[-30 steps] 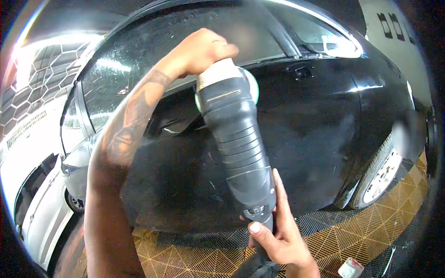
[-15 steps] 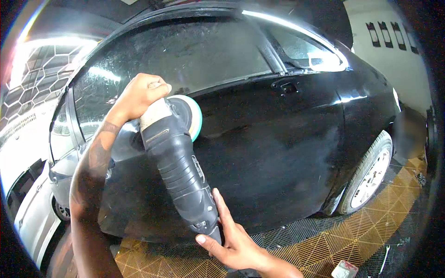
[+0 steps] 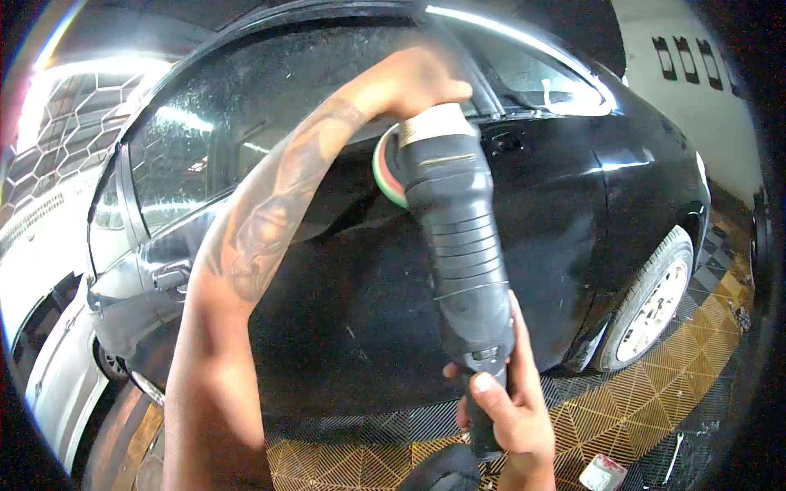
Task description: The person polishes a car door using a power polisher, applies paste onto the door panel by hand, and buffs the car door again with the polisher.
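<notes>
A black car polisher (image 3: 465, 245) with a pale head is held at a slant in front of the black car door (image 3: 344, 335). Its round pad (image 3: 388, 170), edged in green, faces the door's upper part just below the window; whether it touches cannot be told. My left hand (image 3: 417, 82), partly blurred, is closed over the front of the polisher head. Around the rear grip of the tool wraps my right hand (image 3: 512, 409), its thumb lying on top.
A rear wheel (image 3: 655, 311) stands at the right, on a yellow and black grid floor (image 3: 573, 438). A small white and red item (image 3: 603, 473) and a wrench (image 3: 674, 457) lie there. A white car (image 3: 61, 385) is at the left. Dark pieces (image 3: 686, 59) hang on the wall.
Both hands have carried the polisher to the right along the door, and it now stands more upright in view. Both hands keep their hold.
</notes>
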The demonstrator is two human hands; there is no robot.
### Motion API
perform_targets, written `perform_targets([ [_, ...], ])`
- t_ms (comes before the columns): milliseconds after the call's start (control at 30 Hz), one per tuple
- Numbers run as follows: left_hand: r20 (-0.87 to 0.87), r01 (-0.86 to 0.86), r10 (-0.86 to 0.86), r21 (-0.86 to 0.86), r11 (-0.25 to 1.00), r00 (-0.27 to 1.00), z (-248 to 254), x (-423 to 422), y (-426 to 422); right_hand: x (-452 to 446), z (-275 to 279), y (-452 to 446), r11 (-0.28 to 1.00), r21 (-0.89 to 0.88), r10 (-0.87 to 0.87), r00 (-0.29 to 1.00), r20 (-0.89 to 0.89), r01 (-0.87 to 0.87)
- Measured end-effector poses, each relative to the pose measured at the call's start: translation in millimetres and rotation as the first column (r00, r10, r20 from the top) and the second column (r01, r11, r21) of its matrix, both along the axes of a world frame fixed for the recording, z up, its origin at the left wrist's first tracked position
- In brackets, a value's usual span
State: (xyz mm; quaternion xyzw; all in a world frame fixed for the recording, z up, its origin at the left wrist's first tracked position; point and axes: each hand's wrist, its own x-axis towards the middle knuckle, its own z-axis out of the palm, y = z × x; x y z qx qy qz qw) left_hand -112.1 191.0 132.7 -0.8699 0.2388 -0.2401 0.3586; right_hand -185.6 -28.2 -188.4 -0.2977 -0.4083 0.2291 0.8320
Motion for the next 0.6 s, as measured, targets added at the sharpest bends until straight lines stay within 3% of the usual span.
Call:
perform_targets([
  [67,-0.021,-0.046,0.049,0.142,0.989,0.999,1.0,1.4,-11.5,0.1,-2.2,-0.5,1.0,-0.007,0.005,1.0,-0.003,-0.005],
  [167,-0.004,-0.003,0.003,0.141,0.99,1.0,1.0,-10.0,-1.7,-6.6,-0.8,5.4,0.999,-0.033,-0.026,1.0,0.014,0.026],
  [233,-0.03,-0.085,0.089,0.117,0.989,0.996,-2.7,-33.9,-7.4,-8.7,-2.3,11.6,0.999,-0.051,-0.001,0.996,0.094,0.006],
  [300,-0.056,-0.241,0.234,-0.238,0.941,0.971,-2.9,-49.6,9.8,-11.6,-3.9,19.5,0.998,-0.06,0.037,0.988,0.147,-0.029],
  [333,-0.021,-0.15,0.149,-0.204,0.967,0.989,-1.5,-53.9,21.7,-12.1,-5.6,25.3,0.997,-0.063,0.048,0.987,0.154,-0.039],
  [433,0.01,-0.204,0.219,-0.33,0.922,0.976,-7.4,-87.2,27.3,-15.5,-7.9,40.2,0.996,-0.089,0.031,0.954,0.298,-0.005],
  [600,0.05,-0.216,0.241,-0.293,0.931,0.969,-9.2,-126.2,50.5,-28.8,-5.1,57.1,0.991,-0.121,0.093,0.915,0.391,-0.049],
])
